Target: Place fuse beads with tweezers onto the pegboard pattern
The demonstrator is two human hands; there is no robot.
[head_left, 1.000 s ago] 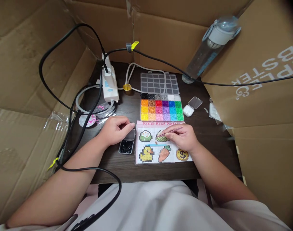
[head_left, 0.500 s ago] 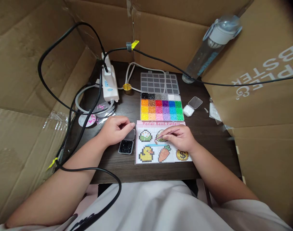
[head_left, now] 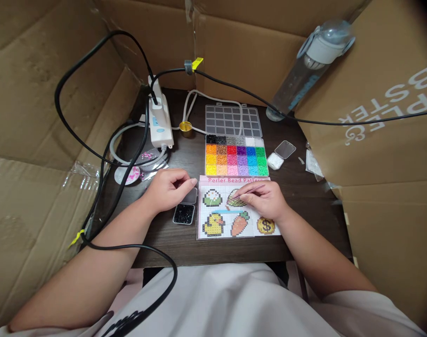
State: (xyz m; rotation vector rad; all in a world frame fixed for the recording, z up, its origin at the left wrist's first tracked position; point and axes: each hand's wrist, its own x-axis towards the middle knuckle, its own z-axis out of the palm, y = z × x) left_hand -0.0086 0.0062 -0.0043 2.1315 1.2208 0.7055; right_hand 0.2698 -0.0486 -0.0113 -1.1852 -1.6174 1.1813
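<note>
My right hand (head_left: 266, 201) pinches a pair of thin pinkish tweezers (head_left: 249, 190), their tips down at the Perler bead pattern sheet (head_left: 226, 229). A small brownish bit lies by the tips; I cannot make out whether they grip it. Printed on the sheet are an onigiri-like figure, a yellow duck (head_left: 213, 224), a carrot (head_left: 239, 223) and a coin (head_left: 265, 226); a clear pegboard seems to cover part of it. My left hand (head_left: 170, 189) rests curled in a loose fist left of the sheet, nothing visible in it. Just below it is a small box of black beads (head_left: 183, 214).
Behind the sheet stands an open bead case (head_left: 236, 157) with many colours. To its right is a small box of white beads (head_left: 275, 161). A power strip (head_left: 160, 119), black cables (head_left: 139, 154), a gold cup (head_left: 186, 129) and a water bottle (head_left: 305, 75) surround it, within cardboard walls.
The tweezers in my right hand have tilted very slightly at the same spot on the sheet. My left hand has stayed still.
</note>
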